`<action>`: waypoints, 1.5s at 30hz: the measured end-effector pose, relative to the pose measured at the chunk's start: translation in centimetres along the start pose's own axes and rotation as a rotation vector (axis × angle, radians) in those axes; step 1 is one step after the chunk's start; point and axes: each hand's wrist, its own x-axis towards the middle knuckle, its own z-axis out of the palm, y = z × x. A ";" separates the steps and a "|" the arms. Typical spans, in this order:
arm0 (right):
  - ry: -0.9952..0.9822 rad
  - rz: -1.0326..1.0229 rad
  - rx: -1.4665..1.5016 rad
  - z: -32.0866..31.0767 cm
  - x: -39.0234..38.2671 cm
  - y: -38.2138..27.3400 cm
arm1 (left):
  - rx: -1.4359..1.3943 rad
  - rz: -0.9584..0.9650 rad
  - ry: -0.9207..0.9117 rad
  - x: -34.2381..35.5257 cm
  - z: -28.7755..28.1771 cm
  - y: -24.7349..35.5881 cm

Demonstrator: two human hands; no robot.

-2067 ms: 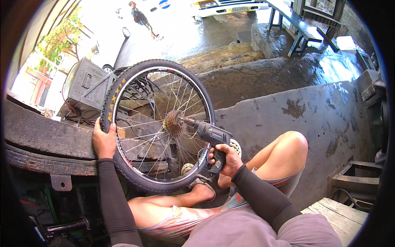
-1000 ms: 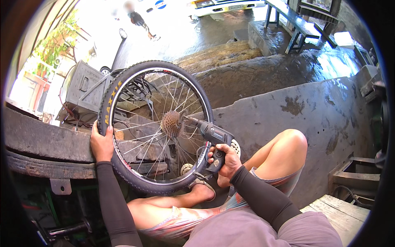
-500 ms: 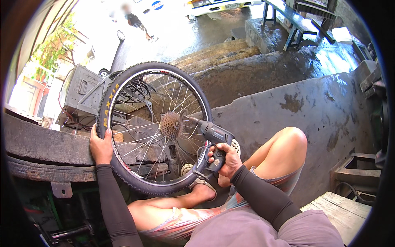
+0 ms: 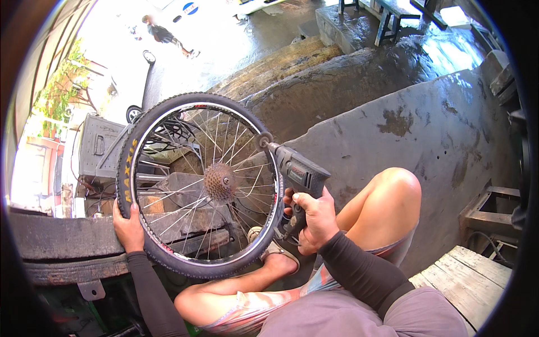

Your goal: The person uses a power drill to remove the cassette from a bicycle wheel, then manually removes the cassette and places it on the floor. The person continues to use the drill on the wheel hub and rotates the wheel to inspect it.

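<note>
The bicycle wheel (image 4: 199, 185) stands upright on its tyre in front of the person's knees, its flat side turned toward the camera. The left hand (image 4: 128, 227) is clamped on the knobbly black tyre (image 4: 124, 168) at the lower left, steadying it against a worn wooden beam (image 4: 62, 238). The right hand (image 4: 314, 219) is wrapped tight round the pistol grip of a dark power drill (image 4: 297, 174), just right of the wheel. The drill's long axis runs up and left from that hand, so its small round tip (image 4: 264, 139) meets the shiny metal rim (image 4: 273, 163) at the upper right. Thin steel spokes fan out from the rusty toothed cassette (image 4: 220, 182) at the hub.
</note>
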 end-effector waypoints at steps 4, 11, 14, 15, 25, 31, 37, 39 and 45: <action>0.069 0.052 -0.033 -0.6 0.9 0.1 | -0.006 -0.026 -0.012 0.2 0.2 -0.4; 0.139 0.102 -0.123 -1.1 2.1 0.2 | -0.018 -0.035 -0.018 0.3 -0.1 0.5; 0.174 0.113 -0.090 -1.2 2.5 0.3 | -0.033 -0.034 -0.011 0.2 -0.1 0.3; 0.184 0.114 -0.090 -1.3 2.7 0.3 | -0.037 -0.031 -0.005 0.2 0.1 0.2; 0.189 0.012 -0.277 -2.0 4.4 1.9 | -0.033 -0.041 -0.013 -0.1 -0.1 -0.2; 0.210 -0.235 -0.641 -4.0 7.1 3.5 | -0.001 -0.036 -0.002 -0.3 -0.1 1.6; 0.245 -0.163 -0.680 -6.5 8.4 5.2 | -0.037 -0.058 0.050 -0.5 -0.1 2.4; 0.246 -0.144 -0.707 -5.3 7.7 4.7 | -0.051 -0.067 0.059 -0.4 0.0 2.8; 0.438 -0.076 -1.581 -2.7 9.1 4.1 | -0.063 -0.057 0.072 -0.8 -0.2 3.0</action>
